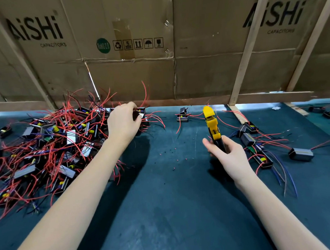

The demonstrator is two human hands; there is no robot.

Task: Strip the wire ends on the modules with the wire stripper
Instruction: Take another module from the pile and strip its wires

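Observation:
A big heap of black modules (49, 144) with red wires covers the left of the dark green table (172, 199). My left hand (124, 122) reaches to the heap's far right edge and pinches a black module (142, 113) there, its red wires fanning out to the right. My right hand (228, 154) grips the black handles of a yellow wire stripper (211, 123), which points away from me with its jaws over bare table. One lone module (183, 115) lies at the back between the hands.
Several modules (254, 146) with red and blue wires lie to the right of my right hand, one grey-wrapped one (300, 154) further right. Small red and black insulation bits (172, 156) dot the table's middle. A cardboard wall (157, 50) with wooden battens closes off the back.

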